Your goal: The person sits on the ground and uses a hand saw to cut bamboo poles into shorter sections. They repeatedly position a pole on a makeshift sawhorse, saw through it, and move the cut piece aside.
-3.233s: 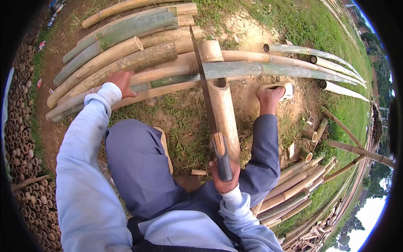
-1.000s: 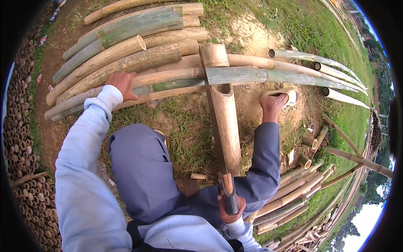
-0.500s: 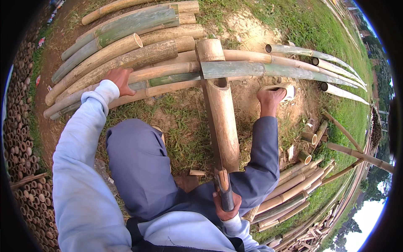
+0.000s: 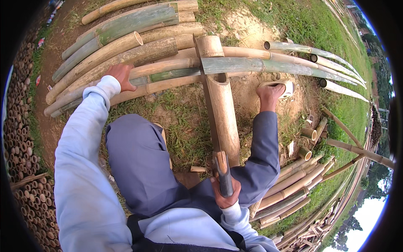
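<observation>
My right hand (image 4: 227,194) is closed around the dark-and-wood handle of a handsaw (image 4: 225,174). The long blade points away from me and crosses the bamboo poles just left of a thick upright-looking bamboo support (image 4: 226,122) with a cut-out opening. A greenish bamboo pole (image 4: 235,66) lies across that support, and the blade meets it there. My left hand (image 4: 121,77) grips a pale bamboo pole (image 4: 166,66) left of the blade, fingers over the top and thumb on the near side. How deep the blade sits is hard to see.
Cut bamboo lengths (image 4: 126,54) lie together at the far left. Pole ends (image 4: 289,47) stretch out to the right over grass. Another bamboo pile (image 4: 289,185) lies right of my leg, near crossed poles (image 4: 357,153). Several stacked bamboo ends (image 4: 29,185) line the left edge. My sandalled foot (image 4: 277,89) is by the support.
My right hand and the saw have slid away from me, so the blade tip reaches farther past the poles. My left hand keeps its hold and has shifted very slightly.
</observation>
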`<state>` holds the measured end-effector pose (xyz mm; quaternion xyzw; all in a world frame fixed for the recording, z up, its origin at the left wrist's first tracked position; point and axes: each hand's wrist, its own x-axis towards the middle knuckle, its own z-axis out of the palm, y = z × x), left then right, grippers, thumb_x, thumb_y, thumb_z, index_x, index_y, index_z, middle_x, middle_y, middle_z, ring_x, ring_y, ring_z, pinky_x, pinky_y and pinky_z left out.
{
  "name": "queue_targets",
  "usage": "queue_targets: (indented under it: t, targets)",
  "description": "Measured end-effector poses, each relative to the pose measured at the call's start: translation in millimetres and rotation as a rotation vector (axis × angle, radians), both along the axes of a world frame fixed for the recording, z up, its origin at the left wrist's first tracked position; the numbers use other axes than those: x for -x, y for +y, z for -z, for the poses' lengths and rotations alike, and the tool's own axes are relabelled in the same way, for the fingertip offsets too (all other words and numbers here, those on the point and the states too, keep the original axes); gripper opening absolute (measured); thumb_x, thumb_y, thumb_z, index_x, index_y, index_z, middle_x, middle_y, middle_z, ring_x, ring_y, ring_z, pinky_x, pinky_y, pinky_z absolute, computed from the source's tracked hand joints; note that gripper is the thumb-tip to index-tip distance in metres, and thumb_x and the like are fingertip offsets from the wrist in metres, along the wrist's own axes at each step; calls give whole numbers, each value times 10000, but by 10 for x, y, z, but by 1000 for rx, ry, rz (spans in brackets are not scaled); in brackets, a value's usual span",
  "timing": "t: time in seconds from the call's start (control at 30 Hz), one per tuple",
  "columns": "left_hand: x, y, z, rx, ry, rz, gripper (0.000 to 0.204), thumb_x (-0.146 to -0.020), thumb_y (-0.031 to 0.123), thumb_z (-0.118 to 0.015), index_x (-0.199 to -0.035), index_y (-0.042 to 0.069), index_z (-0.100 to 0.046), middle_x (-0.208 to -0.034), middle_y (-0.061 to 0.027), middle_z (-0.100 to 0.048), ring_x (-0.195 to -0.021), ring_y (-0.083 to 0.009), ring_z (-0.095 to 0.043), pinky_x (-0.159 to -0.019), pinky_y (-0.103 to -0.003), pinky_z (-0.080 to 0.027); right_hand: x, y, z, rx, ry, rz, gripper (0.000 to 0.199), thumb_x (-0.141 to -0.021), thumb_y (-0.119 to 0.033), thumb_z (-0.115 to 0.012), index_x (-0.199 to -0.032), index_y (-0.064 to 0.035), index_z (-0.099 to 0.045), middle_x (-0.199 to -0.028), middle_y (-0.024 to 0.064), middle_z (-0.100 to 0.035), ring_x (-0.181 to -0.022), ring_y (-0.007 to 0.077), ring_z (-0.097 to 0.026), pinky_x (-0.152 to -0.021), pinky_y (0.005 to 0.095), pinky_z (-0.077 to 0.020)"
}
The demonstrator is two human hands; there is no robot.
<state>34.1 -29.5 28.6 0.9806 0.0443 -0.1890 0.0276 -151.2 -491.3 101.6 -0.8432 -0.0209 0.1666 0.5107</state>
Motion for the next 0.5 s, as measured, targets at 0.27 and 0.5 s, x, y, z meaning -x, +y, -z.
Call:
queue_targets:
  t: [0.27, 0.5]
  targets:
    - [-124, -140, -78, -5, 39, -24, 775, -632, 420, -831, -1285, 49, -638, -1037, -222, -725, -1031, -397, -685, -972, -485, -515, -1251, 553, 275, -133, -75, 30, 176, -895, -85, -729, -815, 17, -609, -671, 50, -592, -615, 109, -526, -584, 310, -454]
    - [-21, -106, -118, -53, 76, -12, 788, -629, 439, -824, -1292, 55, -642, -1061, -223, -727, -1030, -378, -694, -950, -478, -534, -720, 502, 176, -85, 54, 68, 155, -911, -89, -742, -987, 1, -641, -734, 34, -598, -667, 93, -546, -623, 283, -473]
